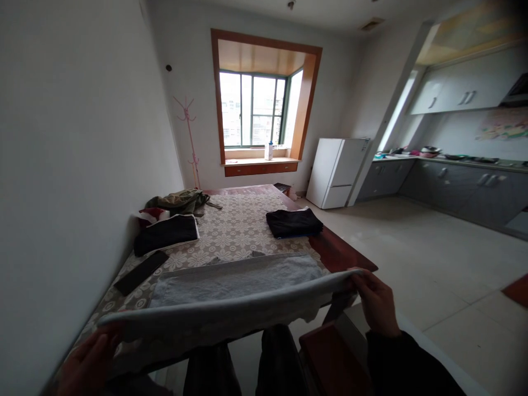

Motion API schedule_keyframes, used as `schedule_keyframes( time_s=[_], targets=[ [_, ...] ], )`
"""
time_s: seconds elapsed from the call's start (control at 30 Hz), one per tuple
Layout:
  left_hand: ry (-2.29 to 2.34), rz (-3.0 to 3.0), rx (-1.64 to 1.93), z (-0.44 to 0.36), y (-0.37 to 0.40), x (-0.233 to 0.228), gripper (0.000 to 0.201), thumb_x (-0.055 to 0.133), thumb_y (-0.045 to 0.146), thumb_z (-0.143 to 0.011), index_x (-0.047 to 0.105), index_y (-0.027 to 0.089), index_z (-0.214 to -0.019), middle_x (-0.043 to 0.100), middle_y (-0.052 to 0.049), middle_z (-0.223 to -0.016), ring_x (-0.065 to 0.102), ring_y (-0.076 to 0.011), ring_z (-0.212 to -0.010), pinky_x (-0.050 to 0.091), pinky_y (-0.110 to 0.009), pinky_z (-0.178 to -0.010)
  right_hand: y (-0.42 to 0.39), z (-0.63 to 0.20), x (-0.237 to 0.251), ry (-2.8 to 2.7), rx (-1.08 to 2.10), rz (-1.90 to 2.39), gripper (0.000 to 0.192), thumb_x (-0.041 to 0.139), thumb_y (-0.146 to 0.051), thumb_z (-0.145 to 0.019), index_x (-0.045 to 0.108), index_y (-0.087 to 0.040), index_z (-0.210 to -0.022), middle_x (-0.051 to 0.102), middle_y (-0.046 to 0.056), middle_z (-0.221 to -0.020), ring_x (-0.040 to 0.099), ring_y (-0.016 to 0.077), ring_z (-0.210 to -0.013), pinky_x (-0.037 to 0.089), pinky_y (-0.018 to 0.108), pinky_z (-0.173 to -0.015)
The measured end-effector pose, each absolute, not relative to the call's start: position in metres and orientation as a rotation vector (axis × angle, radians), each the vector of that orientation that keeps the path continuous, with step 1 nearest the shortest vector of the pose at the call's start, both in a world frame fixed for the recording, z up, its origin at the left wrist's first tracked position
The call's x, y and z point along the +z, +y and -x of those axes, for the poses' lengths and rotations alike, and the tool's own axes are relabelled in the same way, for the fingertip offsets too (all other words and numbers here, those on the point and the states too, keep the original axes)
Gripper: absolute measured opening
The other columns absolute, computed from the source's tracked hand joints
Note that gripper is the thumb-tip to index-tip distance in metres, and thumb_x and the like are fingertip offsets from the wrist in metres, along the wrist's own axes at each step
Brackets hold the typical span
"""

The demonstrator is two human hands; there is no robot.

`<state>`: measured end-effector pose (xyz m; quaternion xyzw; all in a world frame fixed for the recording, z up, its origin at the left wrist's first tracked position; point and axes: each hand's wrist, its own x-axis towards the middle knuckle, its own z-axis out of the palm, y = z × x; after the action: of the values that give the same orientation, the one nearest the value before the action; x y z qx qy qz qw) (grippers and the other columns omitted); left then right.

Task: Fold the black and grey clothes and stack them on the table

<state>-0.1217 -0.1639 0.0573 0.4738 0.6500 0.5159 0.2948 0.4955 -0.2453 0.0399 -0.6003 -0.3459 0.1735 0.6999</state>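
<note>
While hands (87, 352) (377, 302) hold cloth edge (231, 309), wide floor (416, 269) rightward

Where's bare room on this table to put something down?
The patterned tablecloth, between the left black cloth and right black cloth, beyond the grey cloth. The reddish right corner is bare too. Crowded: the left side, with olive fabric and a dark flat object; near edge, under the grey cloth.

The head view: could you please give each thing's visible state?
Grey cloth: near edge raised
Left hand: gripping cloth's left end
Right hand: gripping cloth's right end
Black cloth at right: folded
Black cloth at left: folded
Olive cloth: crumpled
Refrigerator: shut
Upper cabinets: shut
Drawer: shut
Coat rack: upright
White container: upright
</note>
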Motion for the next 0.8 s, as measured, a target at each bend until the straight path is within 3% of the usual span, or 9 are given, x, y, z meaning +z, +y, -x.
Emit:
schedule_keyframes(
  time_s=[0.1, 0.23, 0.33, 0.53, 0.8],
  targets=[
    [1.66, -1.302, 1.328, 0.118, -0.15, 0.065, 0.064, 0.077, 0.079, -0.057, 0.077, 0.03, -0.099, 0.08, 0.0, -0.119, 0.061, -0.0385, -0.134, 0.05, -0.049, -0.117, -0.216, -0.504, 0.044, -0.923, 0.206, 1.428, 0.04, 0.076, -0.057, -0.079, 0.074, -0.022, -0.097, 0.072, 0.004, -0.091, 0.065, 0.0228, -0.085, 0.054, 0.034, -0.078],
    [1.627, -1.433, 1.22, 0.102, -0.105, 0.073, 0.063, 0.076, 0.061, -0.066, 0.072, 0.027, -0.119, 0.064, -0.005, -0.147, 0.063, -0.0389, -0.131, 0.055, -0.05, -0.109, -0.153, -0.508, 0.045, -1.135, 0.127, 1.613, 0.037, 0.057, -0.054, -0.09, 0.066, -0.021, -0.104, 0.072, 0.009, -0.107, 0.067, 0.0263, -0.097, 0.054, 0.039, -0.086],
    [1.728, -1.652, 1.049, 0.085, -0.065, 0.068, 0.059, 0.068, 0.052, -0.068, 0.072, 0.021, -0.118, 0.066, -0.012, -0.143, 0.067, -0.0379, -0.125, 0.055, -0.051, -0.108, -0.112, -0.5, 0.037, -1.283, 0.181, 1.841, 0.03, 0.045, -0.04, -0.095, 0.063, -0.019, -0.107, 0.073, 0.011, -0.101, 0.069, 0.0267, -0.096, 0.053, 0.037, -0.085],
    [1.881, -1.953, 0.814, 0.073, -0.033, 0.039, 0.052, 0.048, 0.039, -0.078, 0.072, 0.015, -0.118, 0.071, -0.016, -0.134, 0.066, -0.0323, -0.128, 0.049, -0.046, -0.115, -0.088, -0.492, 0.011, -1.382, 0.173, 2.069, 0.022, 0.048, -0.028, -0.098, 0.065, -0.022, -0.111, 0.076, 0.011, -0.096, 0.072, 0.0278, -0.094, 0.047, 0.034, -0.081],
    [1.96, -2.136, 0.735, 0.067, -0.042, 0.034, 0.047, 0.039, 0.037, -0.094, 0.068, 0.018, -0.125, 0.069, -0.014, -0.133, 0.067, -0.0306, -0.125, 0.052, -0.043, -0.11, -0.089, -0.49, 0.004, -1.506, 0.105, 2.248, 0.031, 0.04, -0.03, -0.105, 0.061, -0.019, -0.125, 0.074, 0.016, -0.118, 0.071, 0.0313, -0.099, 0.046, 0.037, -0.08]
  ],
)
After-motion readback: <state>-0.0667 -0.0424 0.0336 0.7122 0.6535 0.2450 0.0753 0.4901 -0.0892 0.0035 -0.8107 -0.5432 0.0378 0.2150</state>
